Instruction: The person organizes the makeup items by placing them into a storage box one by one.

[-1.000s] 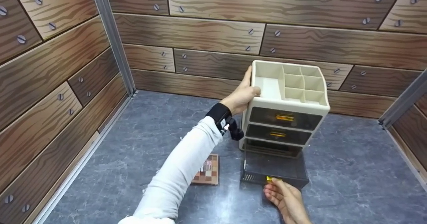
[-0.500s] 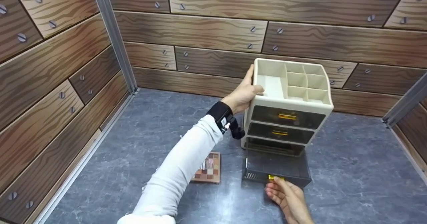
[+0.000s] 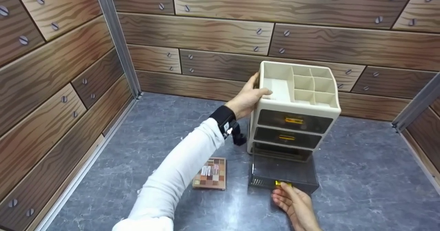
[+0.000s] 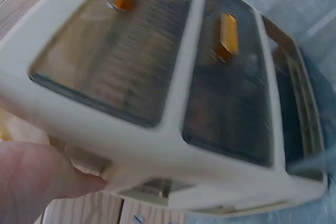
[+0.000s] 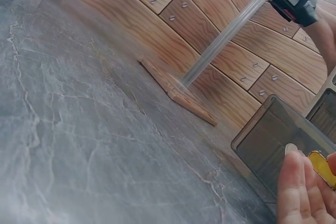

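Observation:
A cream desktop drawer organizer [image 3: 299, 106] stands on the grey marbled surface, with dark see-through drawers and a divided open top. My left hand [image 3: 245, 98] grips its upper left edge, thumb over the rim and fingers along the outer side. The thumb [image 4: 47, 171] shows blurred against the cream side in the left wrist view. Pulled out toward me is the bottom drawer [image 3: 282, 169]. Its yellow handle [image 3: 278, 183] is pinched by my right hand [image 3: 297, 205], the other fingers loosely bent below. The right wrist view shows the handle [image 5: 321, 166] beside my fingertips.
A makeup palette [image 3: 216, 176] with many coloured squares lies left of the drawer, partly behind my left sleeve [image 3: 172, 176]. Wood-patterned walls [image 3: 206, 66] enclose the surface at the back and both sides.
My left forearm has shifted slightly left, uncovering more of the palette, and the left fingers have slid a little down the organizer's side. The right hand and drawer look the same.

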Available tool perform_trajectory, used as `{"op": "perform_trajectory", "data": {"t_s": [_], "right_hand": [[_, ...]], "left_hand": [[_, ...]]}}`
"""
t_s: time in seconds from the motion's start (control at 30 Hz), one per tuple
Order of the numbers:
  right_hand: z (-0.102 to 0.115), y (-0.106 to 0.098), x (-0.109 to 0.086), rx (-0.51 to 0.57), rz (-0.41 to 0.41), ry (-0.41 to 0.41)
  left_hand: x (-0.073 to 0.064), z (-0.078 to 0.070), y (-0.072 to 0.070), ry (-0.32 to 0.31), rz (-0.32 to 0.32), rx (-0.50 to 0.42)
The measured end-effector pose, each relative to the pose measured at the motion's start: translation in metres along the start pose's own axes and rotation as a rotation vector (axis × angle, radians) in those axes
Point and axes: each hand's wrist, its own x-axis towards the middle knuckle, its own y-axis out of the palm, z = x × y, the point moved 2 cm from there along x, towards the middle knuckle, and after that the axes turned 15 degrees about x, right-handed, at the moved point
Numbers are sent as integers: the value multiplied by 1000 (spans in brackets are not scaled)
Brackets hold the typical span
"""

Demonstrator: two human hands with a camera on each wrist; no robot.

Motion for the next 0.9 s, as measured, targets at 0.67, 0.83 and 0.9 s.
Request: {"op": "perform_trajectory", "data": {"t_s": [0.67, 0.83, 0.9], "right_hand": [[0, 3, 2, 1, 21, -24], [0, 3, 2, 1, -4, -17], [-1, 2, 2, 1, -3, -13]], "left_hand": [[-67, 51, -44, -313, 81, 589], [-84, 59, -51, -319, 177, 783], [-90, 63, -53, -330, 209, 834]]}}
